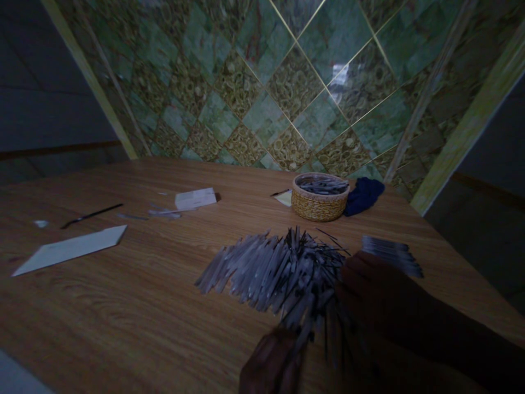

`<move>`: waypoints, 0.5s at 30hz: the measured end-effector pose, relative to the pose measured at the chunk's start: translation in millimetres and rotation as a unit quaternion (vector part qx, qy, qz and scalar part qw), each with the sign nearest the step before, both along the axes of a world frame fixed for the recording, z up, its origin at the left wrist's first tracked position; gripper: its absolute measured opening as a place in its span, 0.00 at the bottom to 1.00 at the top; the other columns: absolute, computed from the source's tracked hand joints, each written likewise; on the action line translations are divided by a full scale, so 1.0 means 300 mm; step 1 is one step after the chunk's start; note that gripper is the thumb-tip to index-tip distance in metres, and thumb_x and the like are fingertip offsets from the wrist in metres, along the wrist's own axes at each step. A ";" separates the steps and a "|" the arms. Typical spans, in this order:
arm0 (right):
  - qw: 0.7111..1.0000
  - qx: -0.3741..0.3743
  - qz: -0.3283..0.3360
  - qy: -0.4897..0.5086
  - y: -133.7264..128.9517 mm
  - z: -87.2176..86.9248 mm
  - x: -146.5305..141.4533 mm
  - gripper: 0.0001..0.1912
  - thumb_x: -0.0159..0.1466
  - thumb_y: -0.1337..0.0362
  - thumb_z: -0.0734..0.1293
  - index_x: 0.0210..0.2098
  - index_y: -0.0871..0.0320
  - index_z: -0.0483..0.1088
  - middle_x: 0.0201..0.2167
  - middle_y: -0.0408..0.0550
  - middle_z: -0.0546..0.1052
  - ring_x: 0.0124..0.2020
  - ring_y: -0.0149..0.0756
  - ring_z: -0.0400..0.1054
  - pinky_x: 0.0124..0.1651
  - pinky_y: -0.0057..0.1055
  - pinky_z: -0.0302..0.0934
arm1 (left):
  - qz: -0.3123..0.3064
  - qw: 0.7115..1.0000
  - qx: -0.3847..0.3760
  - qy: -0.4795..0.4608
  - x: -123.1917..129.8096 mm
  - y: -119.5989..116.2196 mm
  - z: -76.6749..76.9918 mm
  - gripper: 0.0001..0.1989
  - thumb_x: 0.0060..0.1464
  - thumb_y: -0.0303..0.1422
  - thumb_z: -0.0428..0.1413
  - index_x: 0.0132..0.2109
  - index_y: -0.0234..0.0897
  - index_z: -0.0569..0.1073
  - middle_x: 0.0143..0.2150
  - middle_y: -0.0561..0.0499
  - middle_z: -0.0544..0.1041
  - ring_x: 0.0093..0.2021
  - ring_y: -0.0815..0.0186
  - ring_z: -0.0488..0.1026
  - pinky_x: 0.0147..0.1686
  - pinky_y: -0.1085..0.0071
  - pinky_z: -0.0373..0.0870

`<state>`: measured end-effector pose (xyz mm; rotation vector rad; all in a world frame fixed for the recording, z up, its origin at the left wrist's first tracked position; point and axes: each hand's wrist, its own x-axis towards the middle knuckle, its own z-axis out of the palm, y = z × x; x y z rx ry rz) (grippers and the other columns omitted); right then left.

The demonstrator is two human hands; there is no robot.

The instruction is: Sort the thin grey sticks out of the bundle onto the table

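Observation:
A broad heap of thin, translucent grey sticks with dark parts, like slim pens (262,271), lies on the wooden table. At the near edge of the heap, my left hand (270,361) has its fingers closed around the ends of a few of these sticks. My right hand (365,284) is at the heap's right side, touching or just over it; it is dark and smeared, so its fingers do not show clearly. Beyond that hand lies a neat row of similar sticks (391,254), partly covered by it.
A round woven basket (320,207) holding more sticks stands behind the heap, beside a dark blue cloth (364,196). To the left are a white box (196,198), loose clear strips (166,212), a black stick (92,215) and a white card (74,249). A tiled wall (262,109) rises behind.

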<state>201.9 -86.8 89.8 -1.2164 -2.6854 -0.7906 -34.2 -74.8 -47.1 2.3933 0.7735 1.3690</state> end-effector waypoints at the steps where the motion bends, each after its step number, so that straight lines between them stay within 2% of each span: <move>1: 1.000 -0.008 0.002 -0.012 0.001 0.004 -0.004 0.05 0.59 0.73 0.63 0.29 0.59 0.68 0.27 0.45 0.69 0.29 0.37 0.59 0.37 0.38 0.53 | -0.006 1.000 -0.006 0.007 0.000 0.003 -0.015 0.13 0.56 0.27 0.50 0.48 0.40 0.72 0.38 0.46 0.80 0.36 0.63 0.78 0.34 0.73 0.77; 4: 0.999 -0.029 0.023 -0.032 0.005 0.016 -0.020 0.06 0.61 0.72 0.61 0.30 0.59 0.69 0.28 0.46 0.69 0.31 0.38 0.60 0.39 0.40 0.54 | -0.013 1.000 -0.017 0.022 0.000 0.006 -0.044 0.14 0.56 0.27 0.51 0.48 0.39 0.72 0.39 0.45 0.80 0.37 0.63 0.78 0.36 0.73 0.76; 8: 0.997 -0.037 0.056 -0.029 0.005 0.025 -0.058 0.09 0.63 0.69 0.59 0.32 0.60 0.70 0.29 0.49 0.72 0.33 0.40 0.62 0.44 0.44 0.55 | -0.002 0.999 -0.049 -0.007 0.011 -0.004 -0.048 0.13 0.59 0.30 0.47 0.47 0.40 0.73 0.37 0.44 0.79 0.36 0.63 0.77 0.34 0.72 0.76; 10: 0.996 -0.033 0.083 -0.005 -0.004 0.030 -0.075 0.10 0.64 0.69 0.58 0.33 0.60 0.70 0.32 0.51 0.73 0.36 0.41 0.63 0.49 0.45 0.54 | -0.005 0.997 -0.068 -0.022 0.016 -0.008 -0.034 0.13 0.60 0.31 0.47 0.46 0.41 0.74 0.37 0.45 0.80 0.37 0.63 0.77 0.35 0.71 0.77; 13: 0.987 -0.005 0.136 0.080 -0.026 0.038 -0.077 0.12 0.66 0.70 0.56 0.37 0.62 0.71 0.38 0.52 0.75 0.43 0.41 0.64 0.54 0.42 0.52 | -0.026 0.996 -0.077 -0.026 0.011 -0.015 0.008 0.12 0.58 0.32 0.50 0.46 0.43 0.75 0.39 0.47 0.81 0.37 0.63 0.78 0.36 0.72 0.77; 15: 0.980 0.015 0.140 0.139 -0.037 0.033 -0.055 0.13 0.66 0.72 0.54 0.41 0.63 0.70 0.41 0.54 0.75 0.46 0.41 0.63 0.53 0.39 0.53 | 0.017 0.992 -0.115 -0.047 0.002 -0.023 0.042 0.11 0.57 0.32 0.51 0.45 0.42 0.75 0.40 0.46 0.81 0.39 0.62 0.78 0.37 0.72 0.77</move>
